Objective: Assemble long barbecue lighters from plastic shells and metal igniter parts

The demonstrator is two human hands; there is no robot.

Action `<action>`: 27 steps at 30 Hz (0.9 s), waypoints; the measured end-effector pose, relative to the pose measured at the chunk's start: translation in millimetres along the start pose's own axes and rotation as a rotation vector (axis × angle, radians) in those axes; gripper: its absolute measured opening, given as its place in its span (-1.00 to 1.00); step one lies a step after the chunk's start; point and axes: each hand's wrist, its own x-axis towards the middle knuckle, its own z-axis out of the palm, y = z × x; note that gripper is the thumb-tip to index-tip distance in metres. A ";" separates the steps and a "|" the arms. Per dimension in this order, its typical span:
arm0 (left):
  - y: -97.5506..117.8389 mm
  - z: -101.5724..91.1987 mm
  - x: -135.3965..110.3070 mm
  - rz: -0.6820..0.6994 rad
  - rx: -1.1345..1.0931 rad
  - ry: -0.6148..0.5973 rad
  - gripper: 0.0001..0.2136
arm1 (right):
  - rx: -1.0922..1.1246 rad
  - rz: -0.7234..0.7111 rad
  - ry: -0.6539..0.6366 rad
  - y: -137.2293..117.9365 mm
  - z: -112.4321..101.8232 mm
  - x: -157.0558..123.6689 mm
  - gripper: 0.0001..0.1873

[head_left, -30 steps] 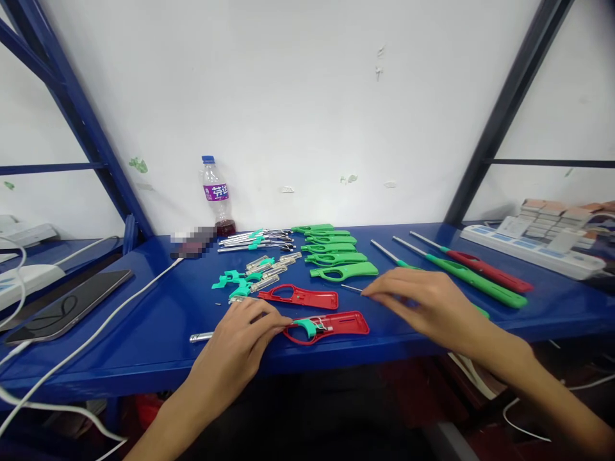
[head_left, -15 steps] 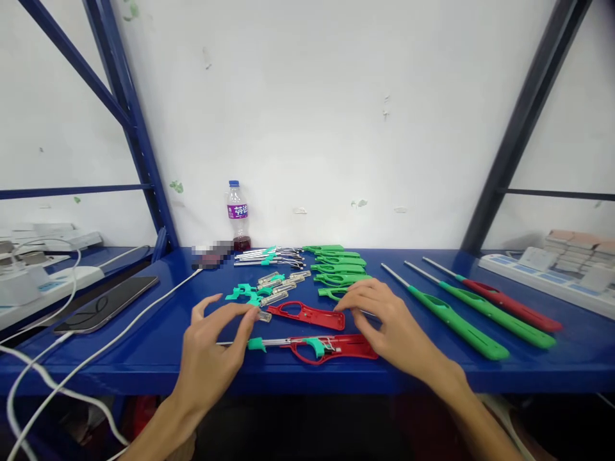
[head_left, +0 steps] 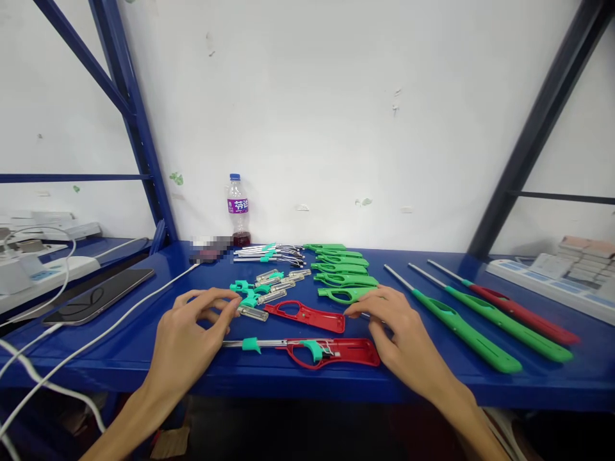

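Right hand (head_left: 408,338) beside red shells (head_left: 318,318)

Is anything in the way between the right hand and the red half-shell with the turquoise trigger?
Nothing visible. The right hand is beside the right end of that red half-shell; whether they touch, I can't tell. The other red half-shell lies just behind, toward the wall, not between them.

Blue table (head_left: 216,275); on top red shells (head_left: 319,318); green shells (head_left: 361,280); clear tanks (head_left: 254,314); bottle (head_left: 239,206); phone (head_left: 103,298); three lighters (head_left: 509,323).
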 end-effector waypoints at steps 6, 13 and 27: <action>7.2 4.1 -3.5 0.116 0.055 -0.011 -0.77 | -0.006 0.005 -0.068 -3.5 1.1 -0.1 -0.67; 1.9 3.4 -6.0 0.135 0.123 -0.005 -0.78 | -0.019 0.046 -0.052 -5.0 1.4 -1.5 -0.71; 7.1 32.2 101.8 0.355 0.324 -0.407 -0.85 | -0.113 0.055 0.053 24.0 -5.3 -6.8 -0.79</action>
